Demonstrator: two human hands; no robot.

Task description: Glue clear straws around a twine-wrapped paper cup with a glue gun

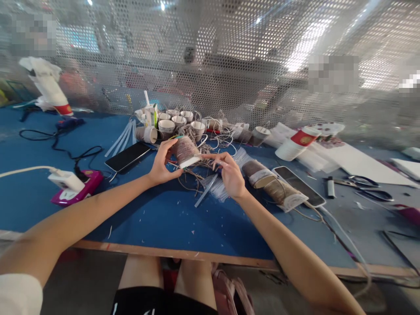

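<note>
My left hand [164, 162] is wrapped round a paper cup [186, 151] covered in brownish yarn. The cup is tilted, its white rim facing down and to the right. A bit of green and yellow shows at its upper end, by my fingertips. At the rim, my right hand [232, 175] reaches in with its index finger stretched to the cup's edge. Its other fingers are bent together, and what they hold, if anything, is too small to make out. Tangled yarn [193, 173] and a clear strip [206, 190] lie below the hands.
Several yarn-wrapped cups [166, 127] stand behind my hands. A black phone [127, 156] and a purple power strip [78, 188] lie left. To the right are wrapped cups lying down [278, 190], another phone [300, 186], scissors [364, 181] and a red-and-white cup [297, 144]. A perforated metal screen [210, 83] rises behind.
</note>
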